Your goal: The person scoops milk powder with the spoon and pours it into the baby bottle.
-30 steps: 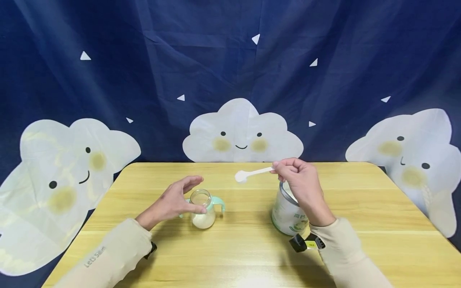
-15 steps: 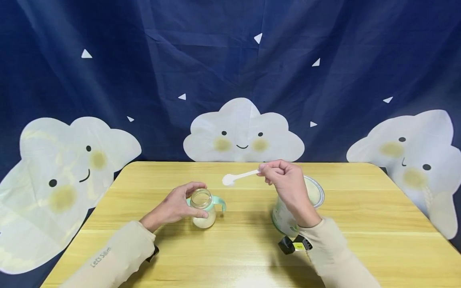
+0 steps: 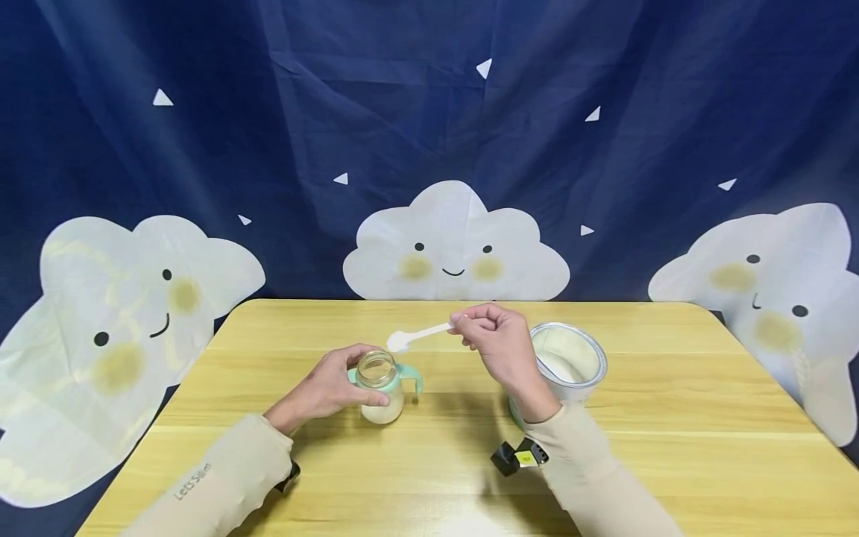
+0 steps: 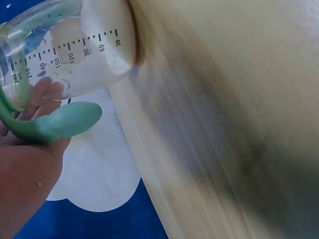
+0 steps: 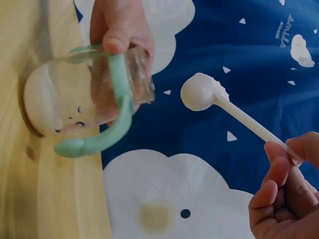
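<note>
My left hand (image 3: 329, 384) grips a clear baby bottle (image 3: 382, 412) around its neck, thumb at the front and fingers behind. The open-topped bottle stands upright on the table, with a mint-green collar and handles (image 5: 119, 89). Pale powder sits in its bottom, below printed volume marks in the left wrist view. Between thumb and fingers, my right hand (image 3: 499, 347) pinches the handle end of a white measuring scoop (image 3: 423, 333). White powder heaps over the scoop's bowl (image 5: 197, 94), which hangs just above and right of the bottle's mouth, apart from it.
An uncovered milk powder can (image 3: 599, 373) with a silver rim stands at the right, partly behind my right forearm. The wooden table (image 3: 416, 477) ends at a dark blue cloth (image 3: 403, 97) printed with smiling clouds. Both wrists carry black devices.
My right hand has carried the loaded scoop leftward from over the can to near the bottle's mouth. The left hand has closed in from beside the bottle to grip it.
</note>
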Available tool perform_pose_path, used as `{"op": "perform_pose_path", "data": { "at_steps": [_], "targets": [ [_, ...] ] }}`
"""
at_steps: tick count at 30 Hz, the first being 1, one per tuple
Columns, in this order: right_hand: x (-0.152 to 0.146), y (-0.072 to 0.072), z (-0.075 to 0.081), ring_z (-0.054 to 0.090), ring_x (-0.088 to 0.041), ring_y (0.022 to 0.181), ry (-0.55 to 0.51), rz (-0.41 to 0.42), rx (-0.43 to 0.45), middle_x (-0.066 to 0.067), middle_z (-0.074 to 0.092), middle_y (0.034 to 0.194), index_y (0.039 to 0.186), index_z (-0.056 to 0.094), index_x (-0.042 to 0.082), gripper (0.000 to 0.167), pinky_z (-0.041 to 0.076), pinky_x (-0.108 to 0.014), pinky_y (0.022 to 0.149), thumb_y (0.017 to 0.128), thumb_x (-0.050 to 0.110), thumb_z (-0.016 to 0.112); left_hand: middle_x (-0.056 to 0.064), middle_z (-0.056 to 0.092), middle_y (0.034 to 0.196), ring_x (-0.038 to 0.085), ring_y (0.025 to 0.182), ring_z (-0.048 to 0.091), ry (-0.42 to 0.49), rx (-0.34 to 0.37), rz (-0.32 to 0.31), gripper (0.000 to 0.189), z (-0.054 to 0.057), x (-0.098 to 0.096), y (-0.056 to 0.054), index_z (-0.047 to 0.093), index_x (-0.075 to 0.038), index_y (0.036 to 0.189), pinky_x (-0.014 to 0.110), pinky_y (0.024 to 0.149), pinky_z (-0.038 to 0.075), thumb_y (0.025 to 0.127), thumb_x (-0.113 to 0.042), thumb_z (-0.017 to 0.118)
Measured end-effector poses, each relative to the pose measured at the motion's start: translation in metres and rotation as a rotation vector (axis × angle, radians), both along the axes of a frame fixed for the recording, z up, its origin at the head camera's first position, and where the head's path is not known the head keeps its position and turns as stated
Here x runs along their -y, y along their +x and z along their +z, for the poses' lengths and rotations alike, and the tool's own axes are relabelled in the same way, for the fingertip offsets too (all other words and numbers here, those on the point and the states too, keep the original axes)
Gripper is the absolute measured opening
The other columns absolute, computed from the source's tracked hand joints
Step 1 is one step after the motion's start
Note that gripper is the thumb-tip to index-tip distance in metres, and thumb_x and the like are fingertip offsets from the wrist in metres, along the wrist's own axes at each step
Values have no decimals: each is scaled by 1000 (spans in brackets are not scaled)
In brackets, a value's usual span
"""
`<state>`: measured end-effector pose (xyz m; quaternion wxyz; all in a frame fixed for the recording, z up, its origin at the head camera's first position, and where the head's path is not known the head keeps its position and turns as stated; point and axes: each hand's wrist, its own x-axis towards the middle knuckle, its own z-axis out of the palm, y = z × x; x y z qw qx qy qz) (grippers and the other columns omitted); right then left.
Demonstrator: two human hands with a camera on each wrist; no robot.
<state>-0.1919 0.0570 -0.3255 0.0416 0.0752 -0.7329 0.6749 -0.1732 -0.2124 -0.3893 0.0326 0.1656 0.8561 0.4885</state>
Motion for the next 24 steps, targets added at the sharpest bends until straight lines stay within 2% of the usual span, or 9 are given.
{"op": "perform_pose_path", "data": {
  "at_steps": [5, 14, 21, 24],
  "targets": [
    [7, -1, -6, 58, -11, 63, 14, 15, 3, -2, 74, 76, 89, 70, 2, 10, 44, -19, 56, 89, 11, 74, 3, 70, 110, 19, 100, 63, -4, 3, 8, 64, 0, -1, 0, 65, -6, 123, 39, 91, 49, 69, -23, 93],
    [24, 1, -19, 59, -11, 65, 101, 60, -50, -7, 74, 78, 89, 72, 1, 8, 40, -20, 55, 89, 9, 74, 1, 69, 107, 21, 100, 62, 15, 33, 11, 64, 2, -1, -2, 64, -6, 123, 44, 94, 47, 68, -22, 94],
    [29, 7, -29, 69, -13, 67, 264, 102, -229, -2, 74, 73, 90, 77, 7, 5, 43, -20, 53, 88, 12, 77, 3, 69, 105, 21, 96, 62, 31, 43, -20, 61, 1, -1, -2, 64, -5, 122, 40, 89, 49, 70, -20, 93],
    [27, 9, -29, 68, -12, 67, 294, 148, -285, 1, 73, 73, 91, 78, 9, 4, 45, -21, 54, 88, 12, 77, 4, 69, 105, 22, 95, 62, 27, 45, -22, 61, 1, -1, -1, 64, -4, 122, 38, 88, 50, 70, -20, 93]
  ]
}}
